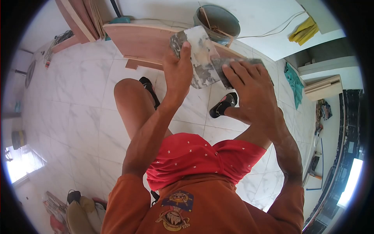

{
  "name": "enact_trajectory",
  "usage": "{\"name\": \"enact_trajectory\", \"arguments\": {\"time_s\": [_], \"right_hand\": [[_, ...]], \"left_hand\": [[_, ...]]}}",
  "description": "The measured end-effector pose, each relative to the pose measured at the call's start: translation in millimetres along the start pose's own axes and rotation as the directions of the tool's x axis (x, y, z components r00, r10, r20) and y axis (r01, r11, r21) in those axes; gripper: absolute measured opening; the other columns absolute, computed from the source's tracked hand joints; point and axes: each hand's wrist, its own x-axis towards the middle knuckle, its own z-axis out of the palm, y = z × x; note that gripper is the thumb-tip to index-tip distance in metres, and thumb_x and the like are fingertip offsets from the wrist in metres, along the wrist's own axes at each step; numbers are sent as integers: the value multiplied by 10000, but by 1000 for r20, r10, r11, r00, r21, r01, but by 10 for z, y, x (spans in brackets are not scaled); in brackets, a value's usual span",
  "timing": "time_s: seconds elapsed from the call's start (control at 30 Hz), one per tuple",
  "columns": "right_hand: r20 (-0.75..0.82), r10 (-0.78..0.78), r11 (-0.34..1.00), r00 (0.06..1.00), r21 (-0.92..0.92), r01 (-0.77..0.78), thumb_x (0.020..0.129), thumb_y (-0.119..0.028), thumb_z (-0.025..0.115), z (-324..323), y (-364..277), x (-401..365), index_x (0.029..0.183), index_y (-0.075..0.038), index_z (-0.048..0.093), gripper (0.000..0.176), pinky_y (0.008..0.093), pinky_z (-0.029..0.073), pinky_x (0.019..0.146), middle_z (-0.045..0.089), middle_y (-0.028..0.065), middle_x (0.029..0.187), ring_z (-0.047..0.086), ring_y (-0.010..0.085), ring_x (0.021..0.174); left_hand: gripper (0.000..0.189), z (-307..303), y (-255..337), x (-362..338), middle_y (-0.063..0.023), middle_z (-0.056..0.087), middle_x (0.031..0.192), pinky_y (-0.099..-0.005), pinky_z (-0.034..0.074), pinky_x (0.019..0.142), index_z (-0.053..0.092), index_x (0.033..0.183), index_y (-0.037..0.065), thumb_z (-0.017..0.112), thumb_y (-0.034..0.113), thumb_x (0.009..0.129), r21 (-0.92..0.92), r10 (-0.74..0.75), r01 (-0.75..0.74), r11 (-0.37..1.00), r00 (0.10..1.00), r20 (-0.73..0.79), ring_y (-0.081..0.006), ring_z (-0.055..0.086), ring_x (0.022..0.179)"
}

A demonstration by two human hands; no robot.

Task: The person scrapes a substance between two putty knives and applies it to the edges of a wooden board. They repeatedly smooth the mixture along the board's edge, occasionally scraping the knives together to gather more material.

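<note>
While your forearms reach out over your parted knees, your left hand [178, 80] pinches a putty-smeared plate [207, 58] by its near left edge, thumb laid along the upper face and the other fingers hidden beneath. Your right hand [253, 87] is palm down on a wide putty blade [219, 69], its fingers slightly spread across the top; you cannot tell from here where that thumb presses. Both tools are up in the air above the tiled floor [85, 85], near the wooden panel [136, 41] and the bucket [230, 17], with the blade's left end against or just over the plate's right side.

The plate is thin and flat, so it should feel light and fairly stiff, though wet putty would make its face slippery. Take it by the bare edge, thumb on top and fingers under, and keep it level so the load doesn't slide. The blade probably flexes a little; hold it along its back, with fingers spread to even the pressure.

The plate is roughly rectangular, mottled grey, with thick white putty [198, 37] toward its far end and patchy smears nearer you. The blade is darker grey, streaked and dull.
</note>
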Motion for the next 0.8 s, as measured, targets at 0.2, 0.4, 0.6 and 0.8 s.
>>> {"name": "enact_trajectory", "arguments": {"time_s": [0.2, 0.4, 0.6, 0.8], "right_hand": [[-4, 16, 1000, 1000, 0, -16, 704, -52, 766, -38, -2, 6, 1342, -45, 585, 663, 458, 392, 1020, 593, 120, 1332, 549, 287, 1240], [-6, 34, 999, 999, 38, -34, 614, -59, 834, -60, 43, 3, 1346, -48, 576, 777, 458, 393, 1023, 587, 120, 1340, 547, 287, 1246], [-40, -4, 998, 999, -61, 1, 553, -95, 874, -57, 104, 3, 1350, -47, 565, 857, 453, 396, 1022, 574, 120, 1342, 548, 292, 1244], [-54, -4, 997, 999, -83, -1, 512, -135, 900, -96, 122, 15, 1376, -43, 537, 942, 456, 402, 1012, 563, 130, 1341, 534, 296, 1258]], "left_hand": [[265, 79, 58, -50, -71, 700, 977, -293, 517, 741, 649, 1129, -57, 508, 152, 1047, 7, 14, -13, 1000, 999, -31, -112, 611, 821], [274, 104, -22, -32, -70, 697, 944, -293, 509, 717, 650, 1118, -63, 511, 164, 1051, 30, 74, -72, 997, 995, -66, -115, 605, 800], [270, 125, -3, -46, -56, 680, 913, -286, 491, 705, 650, 1096, -58, 509, 168, 1054, 39, 78, -76, 996, 996, -50, -110, 586, 789], [288, 171, 5, -54, -39, 664, 884, -281, 485, 695, 646, 1086, -54, 512, 200, 1065, 38, 172, -170, 985, 983, -66, -100, 567, 772]]}}
